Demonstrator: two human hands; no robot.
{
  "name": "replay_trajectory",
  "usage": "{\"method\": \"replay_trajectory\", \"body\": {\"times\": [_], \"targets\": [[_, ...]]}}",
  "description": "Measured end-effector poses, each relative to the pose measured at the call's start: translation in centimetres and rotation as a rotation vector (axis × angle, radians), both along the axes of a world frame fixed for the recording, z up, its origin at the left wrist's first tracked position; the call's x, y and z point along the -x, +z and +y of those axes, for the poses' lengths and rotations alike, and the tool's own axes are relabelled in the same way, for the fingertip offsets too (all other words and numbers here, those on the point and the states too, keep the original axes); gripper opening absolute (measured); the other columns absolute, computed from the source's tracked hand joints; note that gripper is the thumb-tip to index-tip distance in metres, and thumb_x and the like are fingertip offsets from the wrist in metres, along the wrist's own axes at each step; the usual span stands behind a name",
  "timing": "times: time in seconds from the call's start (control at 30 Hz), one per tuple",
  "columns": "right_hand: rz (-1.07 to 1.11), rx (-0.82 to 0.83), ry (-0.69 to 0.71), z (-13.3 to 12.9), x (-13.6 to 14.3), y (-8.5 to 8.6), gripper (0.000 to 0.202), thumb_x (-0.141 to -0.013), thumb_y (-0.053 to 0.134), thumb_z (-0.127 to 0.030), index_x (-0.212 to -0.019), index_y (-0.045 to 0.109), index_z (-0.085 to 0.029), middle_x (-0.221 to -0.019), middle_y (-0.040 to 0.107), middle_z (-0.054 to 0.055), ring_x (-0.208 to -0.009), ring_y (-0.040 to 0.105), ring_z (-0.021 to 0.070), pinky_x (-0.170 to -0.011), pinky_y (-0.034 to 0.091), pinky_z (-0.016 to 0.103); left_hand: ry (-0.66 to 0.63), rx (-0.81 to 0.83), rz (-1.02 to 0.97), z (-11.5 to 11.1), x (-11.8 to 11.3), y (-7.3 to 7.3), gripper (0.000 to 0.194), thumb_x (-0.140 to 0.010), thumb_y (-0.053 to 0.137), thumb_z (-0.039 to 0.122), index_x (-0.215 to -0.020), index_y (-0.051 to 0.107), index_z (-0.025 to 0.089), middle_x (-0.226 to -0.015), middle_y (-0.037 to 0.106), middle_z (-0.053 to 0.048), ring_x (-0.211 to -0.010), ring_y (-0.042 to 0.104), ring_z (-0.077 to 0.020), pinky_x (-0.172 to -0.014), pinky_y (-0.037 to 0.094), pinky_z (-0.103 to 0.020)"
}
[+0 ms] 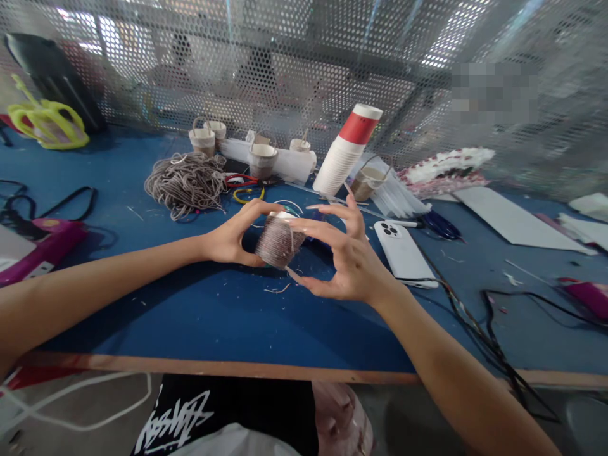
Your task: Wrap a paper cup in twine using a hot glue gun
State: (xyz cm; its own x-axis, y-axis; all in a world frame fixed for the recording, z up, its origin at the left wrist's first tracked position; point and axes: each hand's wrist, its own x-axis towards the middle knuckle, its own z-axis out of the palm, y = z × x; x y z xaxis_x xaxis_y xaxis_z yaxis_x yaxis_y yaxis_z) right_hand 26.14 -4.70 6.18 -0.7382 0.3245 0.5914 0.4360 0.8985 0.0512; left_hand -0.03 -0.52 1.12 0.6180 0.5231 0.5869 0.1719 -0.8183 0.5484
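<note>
With left fingers (253,211) pinched on cup (279,243) near rim and base, long axis tilted rightward, toward spread right fingers (327,230).

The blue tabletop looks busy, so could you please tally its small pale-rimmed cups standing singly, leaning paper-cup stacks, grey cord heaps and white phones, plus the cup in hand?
Greyish cord-wrapped cup in the left hand: 1
Small pale-rimmed cups standing singly: 5
Leaning white-and-red paper-cup stack: 1
Grey cord heap: 1
White rectangular phone: 1
Total: 9
</note>
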Motion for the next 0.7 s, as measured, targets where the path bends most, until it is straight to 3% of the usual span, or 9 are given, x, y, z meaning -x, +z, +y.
{"method": "replay_trajectory", "body": {"times": [0.23,0.37,0.5,0.7], "targets": [[0.072,-0.057,0.025,0.2,-0.5,0.5,0.065,-0.074,0.072,-0.031,-0.132,0.043,-0.039,-0.12,0.072,-0.002,-0.116,0.057,0.0316,-0.117,0.022,0.069,0.002,0.04,0.007,0.0,-0.1,0.1,0.086,-0.063,0.082,0.033,-0.139,0.043,0.027,-0.133,0.052,-0.012,-0.124,0.05,-0.0344,-0.108,0.041,-0.057],[0.124,-0.115,0.021,0.5,-0.9,0.3,0.056,-0.073,0.07,-0.031,-0.125,0.05,-0.04,-0.11,0.075,-0.004,-0.104,0.062,0.0305,-0.116,0.024,0.069,-0.01,0.054,-0.004,0.1,0.0,-0.1,0.085,-0.064,0.082,0.035,-0.139,0.043,0.026,-0.134,0.051,-0.012,-0.125,0.05,-0.0348,-0.108,0.04,-0.058],[0.151,-0.068,0.004,0.5,-1.3,0.0,0.051,-0.073,0.068,-0.034,-0.121,0.052,-0.039,-0.105,0.074,-0.004,-0.099,0.065,0.0298,-0.116,0.023,0.071,-0.003,0.045,0.003,0.2,0.0,-0.1,0.084,-0.065,0.081,0.034,-0.139,0.043,0.025,-0.132,0.052,-0.012,-0.124,0.05,-0.0342,-0.108,0.04,-0.057],[0.101,-0.063,0.014,0.0,-0.7,0.4,0.055,-0.074,0.066,-0.034,-0.127,0.051,-0.037,-0.116,0.072,0.0,-0.115,0.061,0.0341,-0.116,0.024,0.072,-0.006,0.029,-0.008,0.1,0.0,0.0,0.084,-0.064,0.081,0.033,-0.139,0.044,0.026,-0.132,0.053,-0.012,-0.123,0.051,-0.0338,-0.107,0.041,-0.057]]}}
